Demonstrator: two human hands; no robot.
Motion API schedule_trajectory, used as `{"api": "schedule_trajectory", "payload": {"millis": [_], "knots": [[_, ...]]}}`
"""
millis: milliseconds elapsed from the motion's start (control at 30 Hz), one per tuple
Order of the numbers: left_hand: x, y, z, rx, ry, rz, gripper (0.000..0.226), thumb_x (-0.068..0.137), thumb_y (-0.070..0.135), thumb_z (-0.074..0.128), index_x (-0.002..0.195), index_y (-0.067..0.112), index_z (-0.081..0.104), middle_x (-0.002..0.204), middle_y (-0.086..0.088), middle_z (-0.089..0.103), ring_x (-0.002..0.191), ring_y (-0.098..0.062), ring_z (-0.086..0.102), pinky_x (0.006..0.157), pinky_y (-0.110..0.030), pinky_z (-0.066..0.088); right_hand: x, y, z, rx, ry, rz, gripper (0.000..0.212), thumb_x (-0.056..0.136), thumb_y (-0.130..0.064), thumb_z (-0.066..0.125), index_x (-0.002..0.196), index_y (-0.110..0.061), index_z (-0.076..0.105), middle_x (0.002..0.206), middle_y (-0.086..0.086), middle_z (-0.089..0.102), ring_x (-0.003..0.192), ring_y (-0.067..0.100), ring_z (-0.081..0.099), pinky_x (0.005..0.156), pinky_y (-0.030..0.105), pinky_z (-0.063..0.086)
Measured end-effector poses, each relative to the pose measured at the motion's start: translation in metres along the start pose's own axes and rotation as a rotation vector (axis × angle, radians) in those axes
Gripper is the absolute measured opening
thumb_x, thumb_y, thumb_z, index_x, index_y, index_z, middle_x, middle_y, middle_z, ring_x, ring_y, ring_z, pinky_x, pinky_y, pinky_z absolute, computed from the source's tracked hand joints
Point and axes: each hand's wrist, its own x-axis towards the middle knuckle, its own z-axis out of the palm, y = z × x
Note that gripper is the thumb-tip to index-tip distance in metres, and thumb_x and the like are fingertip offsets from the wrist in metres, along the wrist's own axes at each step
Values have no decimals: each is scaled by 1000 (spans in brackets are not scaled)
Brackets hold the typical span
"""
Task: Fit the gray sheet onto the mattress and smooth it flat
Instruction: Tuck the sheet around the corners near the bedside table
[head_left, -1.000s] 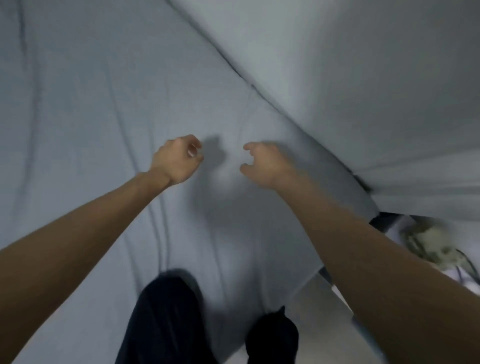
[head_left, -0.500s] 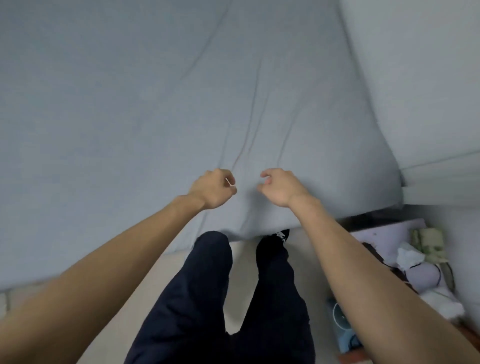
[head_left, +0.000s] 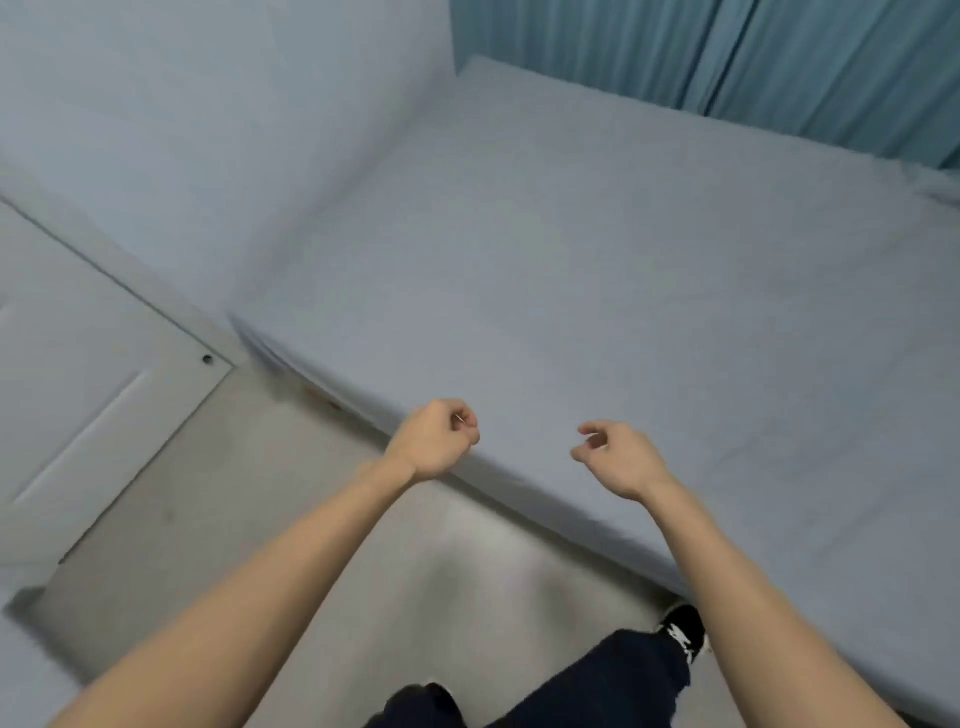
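The gray sheet (head_left: 597, 270) covers the whole top of the mattress (head_left: 561, 525), which sits low on the floor (head_left: 291, 530) with its far side against the teal curtain (head_left: 779, 57) and its left end against the pale wall (head_left: 182, 130). From here the cloth looks nearly flat, with only faint creases toward the right side; blur hides finer wrinkles. A white door (head_left: 93, 395) stands at the left.

The person stands at the near edge, a dark trouser leg and a black shoe (head_left: 684, 631) below. Both hands hover over that edge and hold nothing. The left hand (head_left: 434, 441) is curled into a loose fist above the edge line. The right hand (head_left: 615, 457) is half closed, fingers bent and thumb apart from them, over the sheet top.

The sheet is light, soft and limp, so it will bunch if pushed; flat palms sweeping outward should smooth it, and the hem along the mattress side is the place to pinch and tug. The task looks close to done
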Motion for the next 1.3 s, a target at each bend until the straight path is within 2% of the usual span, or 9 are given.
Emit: {"api": "schedule_trajectory", "payload": {"millis": [100,233,433,600,700,800,900,1167,1300], "knots": [[-21,-91,-112,53,80,-88,6,82,24,64,87,26,66,83,6,65,88,-18,64,82,-27,49,7,-126,76,-41,-51,-113,44,86,-34,63,129,-24,60,109,-9,68,115,20,59,102,36,45],[1,-153,-198,-26,170,-137,13,82,22,67,95,22,68,88,2,67,89,-18,62,77,-22,42,26,-247,120,-37,-130,-212,47,87,-36,62,132,-25,57,115,-7,66,115,19,58,104,38,45],[83,-230,-296,-226,210,-229,14,79,18,70,90,21,62,75,2,62,79,-21,61,77,-27,44,121,-365,147,-86,-189,-218,46,87,-36,62,132,-25,58,122,-3,66,112,19,60,101,36,47],[128,-268,-402,-366,227,-273,17,86,-2,62,91,14,58,59,6,46,58,-10,44,62,-24,37,195,-464,151,-135,-240,-163,47,88,-34,64,133,-20,58,124,2,66,112,21,61,99,32,46],[162,-298,-476,-389,250,-305,17,86,0,62,101,8,62,59,8,48,59,-11,46,69,-24,40,227,-540,155,-112,-247,-165,51,88,-32,65,136,-18,55,125,3,65,115,22,59,100,31,45],[210,-323,-532,-370,206,-276,31,86,4,65,116,6,59,85,-4,62,77,-17,57,73,-23,44,255,-602,166,-69,-202,-163,55,89,-31,65,140,-18,51,134,5,59,119,23,57,99,30,43],[276,-342,-584,-321,152,-220,37,88,8,65,124,11,56,106,-7,61,89,-17,59,72,-18,44,294,-665,177,-1,-109,-141,58,87,-30,67,142,-19,48,142,8,52,124,24,55,102,32,42],[433,-310,-682,-38,-121,126,24,87,7,57,110,14,63,82,0,63,77,-16,58,75,-26,47,328,-749,183,341,213,109,55,88,-31,64,140,-24,49,137,1,54,109,20,60,95,32,48],[484,-249,-701,66,-305,299,22,88,5,59,109,11,62,79,-4,60,69,-15,54,62,-15,42,313,-750,163,487,362,250,54,89,-29,64,140,-23,49,138,2,53,111,20,60,95,31,47]]}}
